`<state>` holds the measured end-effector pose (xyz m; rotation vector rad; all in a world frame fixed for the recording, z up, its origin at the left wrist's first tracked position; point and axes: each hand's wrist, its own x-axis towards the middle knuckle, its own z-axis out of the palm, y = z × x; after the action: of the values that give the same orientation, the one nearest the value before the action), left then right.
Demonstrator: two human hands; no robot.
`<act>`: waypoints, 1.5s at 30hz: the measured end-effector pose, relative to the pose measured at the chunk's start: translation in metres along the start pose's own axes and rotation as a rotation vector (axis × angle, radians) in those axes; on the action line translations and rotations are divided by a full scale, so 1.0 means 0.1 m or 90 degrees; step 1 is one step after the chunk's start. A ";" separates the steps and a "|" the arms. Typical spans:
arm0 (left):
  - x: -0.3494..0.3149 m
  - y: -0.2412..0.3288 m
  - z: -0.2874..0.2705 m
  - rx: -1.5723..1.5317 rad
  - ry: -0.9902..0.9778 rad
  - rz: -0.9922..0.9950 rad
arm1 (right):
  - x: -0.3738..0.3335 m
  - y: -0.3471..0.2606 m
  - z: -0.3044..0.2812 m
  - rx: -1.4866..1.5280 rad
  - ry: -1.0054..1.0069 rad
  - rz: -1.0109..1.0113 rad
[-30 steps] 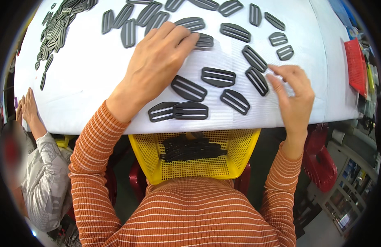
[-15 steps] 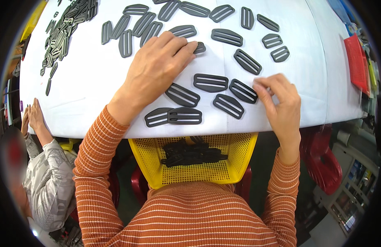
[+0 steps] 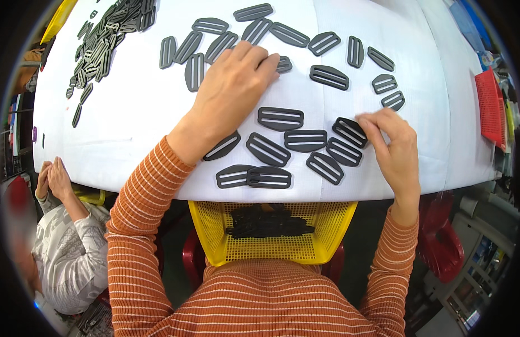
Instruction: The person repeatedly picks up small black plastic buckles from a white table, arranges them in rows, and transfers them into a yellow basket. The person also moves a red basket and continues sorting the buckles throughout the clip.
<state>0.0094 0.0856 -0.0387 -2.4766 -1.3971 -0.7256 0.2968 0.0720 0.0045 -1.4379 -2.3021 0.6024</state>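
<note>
Many flat black plastic strap buckles, each with two long slots, lie on the white tabletop (image 3: 131, 163). My left hand (image 3: 232, 92) is palm down over the middle group, fingers bent and a little apart. Its fingertips are partly hidden, and a small buckle (image 3: 283, 64) shows beside the forefinger. With thumb and forefinger, my right hand (image 3: 392, 137) pinches the edge of a buckle (image 3: 350, 132) that overlaps another buckle (image 3: 343, 151). Several more lie nearer me, among them one buckle (image 3: 269, 177) resting on its neighbour (image 3: 232, 176).
A yellow basket (image 3: 274, 250) with black pieces stands between me and the table edge. A dense pile of buckles (image 3: 100, 59) lies at far left. At the left, another person's hands (image 3: 56, 180) rest at the edge. A red basket (image 3: 489, 106) stands at right.
The view has shifted slightly. My right hand has brought one buckle nearer, against the others. Two more buckles now lie on the near side of my left hand.
</note>
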 end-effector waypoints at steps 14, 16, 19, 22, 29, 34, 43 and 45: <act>0.36 -0.33 0.23 0.002 0.009 -0.008 | 0.55 0.05 0.16 -0.053 0.021 -0.141; 0.46 -0.39 0.29 -0.043 -0.038 0.000 | 0.61 0.11 0.10 -0.055 0.010 -0.147; 0.51 -0.39 0.36 -0.042 -0.024 0.030 | 0.97 0.19 0.18 -0.094 0.171 -0.246; 0.49 -0.28 0.31 -0.066 -0.026 0.003 | 1.29 0.38 0.28 -0.160 0.139 -0.347; 0.39 -0.10 0.09 -0.241 -0.070 -0.207 | 1.21 0.08 0.34 -0.175 0.140 -0.238; 0.36 -0.19 0.11 -0.170 0.005 -0.177 | 1.07 0.11 0.33 -0.180 0.224 -0.051; 0.82 -0.10 0.19 -0.248 0.023 -0.097 | 0.99 0.11 0.25 -0.377 0.167 0.102; 1.01 -0.05 0.28 -0.272 0.010 -0.087 | 0.90 0.22 0.31 -0.307 0.325 0.035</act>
<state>0.0570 0.1746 -0.0113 -2.6893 -1.5523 -1.1809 0.2601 0.1568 -0.0265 -1.6239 -2.0630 -0.3119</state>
